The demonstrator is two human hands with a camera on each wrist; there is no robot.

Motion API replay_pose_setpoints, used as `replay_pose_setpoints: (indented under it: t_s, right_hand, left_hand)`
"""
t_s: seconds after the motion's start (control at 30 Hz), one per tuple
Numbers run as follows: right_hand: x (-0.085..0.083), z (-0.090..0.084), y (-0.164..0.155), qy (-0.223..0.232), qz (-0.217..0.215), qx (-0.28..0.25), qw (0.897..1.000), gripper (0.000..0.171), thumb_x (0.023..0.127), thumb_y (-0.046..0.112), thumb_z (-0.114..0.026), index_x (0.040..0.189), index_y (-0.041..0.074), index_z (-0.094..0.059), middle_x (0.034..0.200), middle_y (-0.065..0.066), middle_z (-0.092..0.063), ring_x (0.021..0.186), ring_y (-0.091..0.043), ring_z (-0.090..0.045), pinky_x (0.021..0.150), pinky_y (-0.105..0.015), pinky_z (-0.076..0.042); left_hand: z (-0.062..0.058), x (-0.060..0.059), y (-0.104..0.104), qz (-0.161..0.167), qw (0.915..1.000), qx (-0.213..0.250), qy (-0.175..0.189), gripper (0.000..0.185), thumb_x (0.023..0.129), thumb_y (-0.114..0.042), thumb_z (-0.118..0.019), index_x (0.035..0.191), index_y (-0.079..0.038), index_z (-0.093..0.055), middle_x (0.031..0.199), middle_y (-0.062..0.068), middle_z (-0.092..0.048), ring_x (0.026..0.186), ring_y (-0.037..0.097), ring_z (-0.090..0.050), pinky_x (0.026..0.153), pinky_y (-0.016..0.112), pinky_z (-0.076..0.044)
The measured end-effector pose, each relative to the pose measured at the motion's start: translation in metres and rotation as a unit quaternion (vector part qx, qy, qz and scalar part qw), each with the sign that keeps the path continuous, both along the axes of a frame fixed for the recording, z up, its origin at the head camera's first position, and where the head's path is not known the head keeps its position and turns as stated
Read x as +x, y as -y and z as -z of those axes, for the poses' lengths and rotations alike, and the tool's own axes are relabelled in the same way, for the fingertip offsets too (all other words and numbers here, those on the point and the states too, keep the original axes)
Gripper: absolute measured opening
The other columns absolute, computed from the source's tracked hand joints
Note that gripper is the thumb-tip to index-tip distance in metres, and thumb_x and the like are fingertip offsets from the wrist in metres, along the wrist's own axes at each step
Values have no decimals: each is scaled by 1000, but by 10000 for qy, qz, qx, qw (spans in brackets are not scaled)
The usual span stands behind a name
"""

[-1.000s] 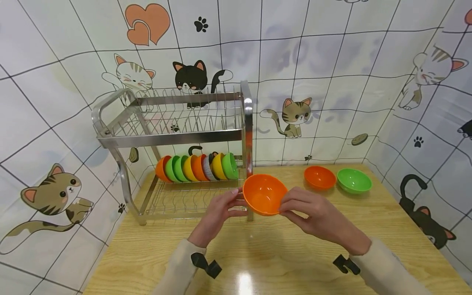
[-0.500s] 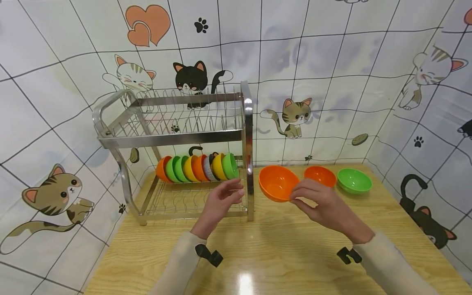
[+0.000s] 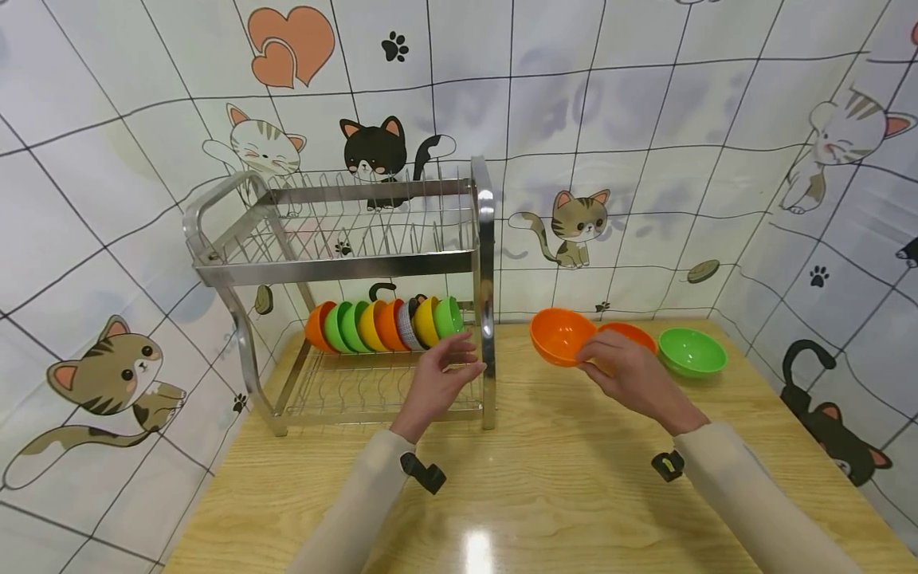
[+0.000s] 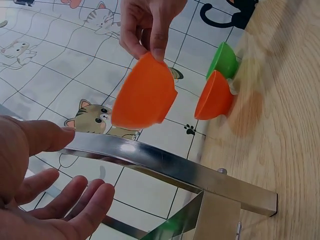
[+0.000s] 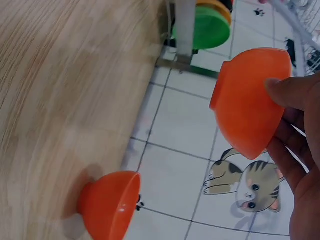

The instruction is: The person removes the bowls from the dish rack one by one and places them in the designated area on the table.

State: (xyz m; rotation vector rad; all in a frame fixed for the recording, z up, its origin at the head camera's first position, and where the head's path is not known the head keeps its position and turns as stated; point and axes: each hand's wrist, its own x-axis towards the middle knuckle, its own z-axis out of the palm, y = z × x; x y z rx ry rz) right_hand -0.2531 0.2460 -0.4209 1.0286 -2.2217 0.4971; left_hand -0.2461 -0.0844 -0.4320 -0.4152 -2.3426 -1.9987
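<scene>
An orange bowl [image 3: 561, 336] hangs above the table, its rim pinched between the thumb and fingers of my right hand [image 3: 634, 375]. In the right wrist view the thumb lies on the outside of this bowl [image 5: 252, 100]. A second orange bowl [image 3: 634, 333] stands on the table behind my right hand, partly hidden by it. Beside that one is a green bowl [image 3: 692, 352]. My left hand [image 3: 439, 383] holds nothing; its fingers are loosely bent in front of the right post of the dish rack [image 3: 486, 287].
On the rack's lower tier, several orange, green, yellow and patterned bowls [image 3: 390, 325] stand on edge in a row. The upper tier [image 3: 337, 267] has bare wire slots. A tiled-pattern wall [image 3: 645, 255] with cat drawings rises behind the wooden table [image 3: 545, 494].
The orange bowl has moved right and back with my right hand, toward the second orange bowl. My left hand has let go of its rim and stayed near the rack.
</scene>
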Motion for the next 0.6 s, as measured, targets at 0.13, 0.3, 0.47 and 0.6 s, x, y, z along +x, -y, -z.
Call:
replay_pose_setpoints:
  t_s: [0.13,0.3,0.47,0.6]
  right_hand:
    - [-15,12,-6,187,250,13,9995,27,71,-1,-90,91,10,-75,91,-1,-72,83,-16,-64,70,-39,-61]
    - [-32,24,-10,588,519,67,9969,21,76,2,-88,90,11,-75,93,-1,-73,86,-18,-65,74,-40,-61]
    - [-46,34,-9,849,639,73,9943,16,80,1,-85,89,9,-75,93,-3,-73,87,-20,-66,77,-41,-61]
    - [-54,39,-11,1010,864,160,9910,14,81,1,-83,90,9,-76,94,-4,-72,88,-21,-66,78,-41,-60]
  left_hand:
    - [-2,-5,-5,95,10000,4,0,59,92,-13,-77,147,-19,-56,132,17,-64,117,30,-67,98,39,-58]
    - [-3,-9,-10,5,9999,-7,-117,58,91,-9,-77,145,-21,-58,121,15,-68,109,29,-70,90,36,-60]
    - [-3,-11,-14,-140,9998,-6,-118,52,92,-7,-76,140,-19,-62,112,15,-72,101,24,-70,88,31,-58]
    - [-1,-13,-18,-249,9997,-43,-78,46,92,-5,-75,135,-18,-65,108,15,-72,96,21,-70,84,29,-60]
